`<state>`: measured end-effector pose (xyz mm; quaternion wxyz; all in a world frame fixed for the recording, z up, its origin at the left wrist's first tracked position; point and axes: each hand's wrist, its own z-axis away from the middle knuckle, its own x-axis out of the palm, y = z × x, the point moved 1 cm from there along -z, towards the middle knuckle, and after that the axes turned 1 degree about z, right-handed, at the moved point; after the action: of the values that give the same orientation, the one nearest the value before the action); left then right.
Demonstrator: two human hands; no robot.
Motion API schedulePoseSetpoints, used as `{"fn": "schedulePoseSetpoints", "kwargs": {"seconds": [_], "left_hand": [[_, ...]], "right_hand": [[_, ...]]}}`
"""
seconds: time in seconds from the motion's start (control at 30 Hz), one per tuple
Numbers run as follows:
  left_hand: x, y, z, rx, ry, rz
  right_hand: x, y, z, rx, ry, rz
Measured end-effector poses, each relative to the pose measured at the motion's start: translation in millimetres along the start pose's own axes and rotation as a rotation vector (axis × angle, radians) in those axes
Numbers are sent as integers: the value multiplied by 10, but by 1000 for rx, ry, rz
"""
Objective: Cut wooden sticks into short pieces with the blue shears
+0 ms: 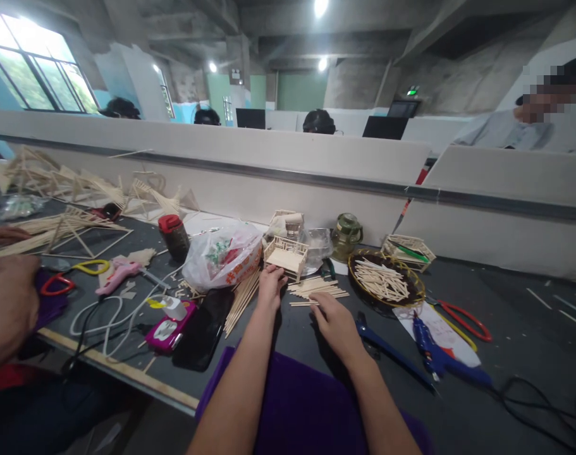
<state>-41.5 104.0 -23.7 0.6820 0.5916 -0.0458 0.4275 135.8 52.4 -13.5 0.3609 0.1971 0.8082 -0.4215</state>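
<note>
My left hand (271, 287) is at the front edge of a small wooden stick model (286, 256), its fingers bent against the model's lower front. My right hand (332, 319) is lower and to the right, fingertips at the near end of a loose pile of thin wooden sticks (318, 287). Its fingers are bent together; whether a stick is pinched between them is too small to tell. A longer bundle of sticks (243, 300) lies left of my left hand. Behind the model stands another small wooden piece (292, 220).
A basket of sticks (351, 262), blue calipers (394, 354), a blue glue gun (425, 341) and red-yellow pliers (465, 322) lie right. Left are a plastic bag (216, 253), phone (205, 328), purple power strip (171, 328) and another person's hand (15, 291).
</note>
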Motion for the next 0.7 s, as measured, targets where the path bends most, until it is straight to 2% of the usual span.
{"fn": "schedulePoseSetpoints", "kwargs": {"seconds": [0.1,0.17,0.23,0.3,0.33,0.37,0.4,0.43,0.47,0.53,0.57,0.63,0.7], "left_hand": [[-19,21,34,11,50,-11],[-21,55,79,59,118,-50],[13,91,183,185,236,-101],[110,108,372,391,322,-121],[188,105,494,512,272,-124],[279,91,625,589,163,-108],[378,66,756,592,20,-81],[474,35,880,526,-125,-39],[563,1,990,391,-270,21],[698,-62,1162,1,-509,133],[739,-79,1226,-136,-608,175],[770,-94,1321,-255,-746,202],[756,-108,1400,-210,-868,134]], "right_hand": [[-39,54,24,25,118,-104],[-102,79,50,117,199,-207],[-184,72,84,256,278,-279],[-263,14,117,350,346,-308],[-289,-36,127,346,374,-323],[-304,-98,131,299,397,-340],[-304,-166,128,215,411,-347],[-291,-234,118,112,413,-342],[-269,-292,101,1,395,-312],[-218,-347,53,-153,307,-192],[-206,-335,27,-196,276,-133],[-231,-235,-19,-200,281,-61],[-305,-76,-37,-79,383,-148]]}}
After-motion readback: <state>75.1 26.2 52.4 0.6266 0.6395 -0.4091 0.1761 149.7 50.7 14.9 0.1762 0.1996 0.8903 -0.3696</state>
